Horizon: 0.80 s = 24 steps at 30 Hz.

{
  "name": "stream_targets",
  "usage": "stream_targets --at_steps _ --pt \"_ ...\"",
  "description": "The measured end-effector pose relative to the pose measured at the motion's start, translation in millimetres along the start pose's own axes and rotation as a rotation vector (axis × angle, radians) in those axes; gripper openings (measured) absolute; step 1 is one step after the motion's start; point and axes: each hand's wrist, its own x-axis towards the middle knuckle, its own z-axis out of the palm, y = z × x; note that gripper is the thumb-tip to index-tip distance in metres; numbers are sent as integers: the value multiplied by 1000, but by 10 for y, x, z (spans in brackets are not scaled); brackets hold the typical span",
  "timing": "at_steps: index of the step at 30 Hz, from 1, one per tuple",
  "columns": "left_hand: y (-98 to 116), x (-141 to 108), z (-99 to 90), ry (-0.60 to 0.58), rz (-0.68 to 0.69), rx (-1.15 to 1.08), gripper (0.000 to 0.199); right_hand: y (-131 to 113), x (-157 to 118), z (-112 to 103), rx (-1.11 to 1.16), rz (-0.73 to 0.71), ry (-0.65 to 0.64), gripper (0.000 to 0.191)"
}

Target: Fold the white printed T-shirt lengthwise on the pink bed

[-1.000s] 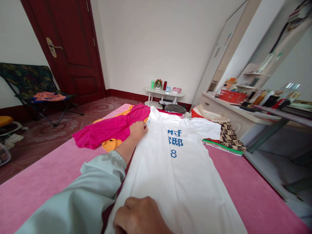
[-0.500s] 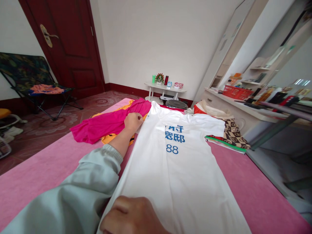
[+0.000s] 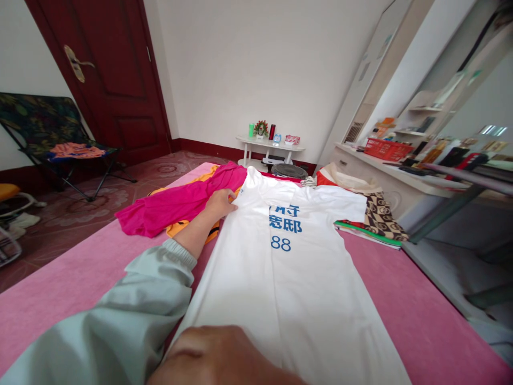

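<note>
A white T-shirt (image 3: 304,289) with blue characters and the number 88 lies lengthwise before me, its left side folded inward. My left hand (image 3: 222,203) reaches to the far left edge near the shoulder, thumb and fingers pinching the cloth there. Close to me, my right hand (image 3: 214,355) is closed over the shirt's near left edge; the fingertips are tucked out of sight. Beyond my left forearm lies a magenta garment (image 3: 172,206), with a yellow one (image 3: 176,228) partly under it.
The pink bed cover (image 3: 80,278) spreads under everything. Several folded clothes (image 3: 382,219) lie at the right. A dressing table with a red basket (image 3: 388,149) borders the bed on the right. Farther off are a small white table (image 3: 256,140), a folding chair (image 3: 52,128) and a dark red door (image 3: 108,80).
My left hand has shifted slightly right, its fingers now meeting the shirt's edge. My right hand has moved a little toward me and left. The view has turned slightly.
</note>
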Motion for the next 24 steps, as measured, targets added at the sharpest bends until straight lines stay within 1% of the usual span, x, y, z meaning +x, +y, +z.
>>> stream_targets --at_steps 1,2,4,6,7,8,10,12,13,14,16,19,22,24 --pt "2 -13 0 4 -2 0 38 17 -18 -112 10 33 56 15" --pt "17 -33 -2 20 3 10 37 55 -39 -222 4 101 131 16" --pt "85 -101 -6 89 51 72 37 193 -87 -415 -31 287 297 20" --pt "190 -211 10 160 160 156 40 383 -140 -550 -51 432 409 23" --pt "245 -283 30 164 234 183 42 483 -167 -592 -48 476 443 24" --pt "293 -366 55 135 308 189 44 576 -192 -617 -36 507 469 24" --pt "349 -562 104 7 421 155 49 723 -235 -625 1 548 507 25" --pt "329 -783 113 -110 498 118 56 799 -261 -601 21 566 522 25" --pt "290 -897 89 -149 533 105 58 808 -268 -586 14 564 516 25" --pt "236 -1008 42 -176 569 92 59 800 -269 -574 -2 556 499 25" --pt "109 -1218 -117 -227 633 64 58 744 -259 -559 -45 535 455 25" --pt "-30 -1517 -465 -329 682 -7 56 603 -220 -556 -67 495 408 24" --pt "-48 -1842 -818 -468 708 -189 43 467 -181 -544 -54 443 388 23" --pt "-32 -2077 -1000 -565 676 -315 31 410 -170 -524 -49 409 378 22"
